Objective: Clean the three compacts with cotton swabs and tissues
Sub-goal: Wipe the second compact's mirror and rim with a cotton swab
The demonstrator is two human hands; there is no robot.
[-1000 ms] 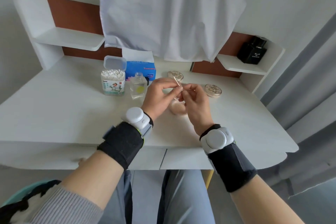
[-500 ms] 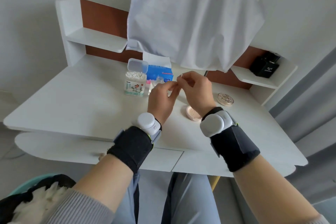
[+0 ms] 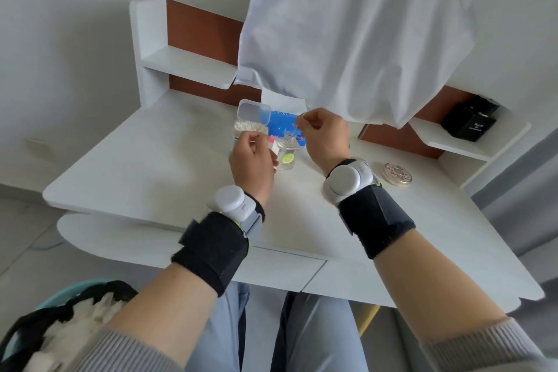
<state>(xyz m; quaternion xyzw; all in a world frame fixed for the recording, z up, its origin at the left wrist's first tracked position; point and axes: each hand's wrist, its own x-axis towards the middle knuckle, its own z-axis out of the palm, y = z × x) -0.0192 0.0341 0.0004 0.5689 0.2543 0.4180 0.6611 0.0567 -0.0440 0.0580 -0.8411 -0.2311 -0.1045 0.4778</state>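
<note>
My right hand pinches a cotton swab and holds its lower tip in the neck of a small clear glass bottle with a yellow-green label. My left hand curls its fingers against the bottle's left side, where a small white and pink piece shows. One gold round compact lies shut on the white desk, right of my right wrist. The other compacts are hidden behind my right hand and arm.
An open box of cotton swabs and a blue tissue pack stand behind the bottle. A white cloth hangs over the desk's back. A black box sits on the right shelf. A bin with used tissues is at the lower left.
Both hands moved left and back, from over the pale compact to the bottle. My right hand now holds the swab alone, and my left hand went to the bottle. The camera swung left.
</note>
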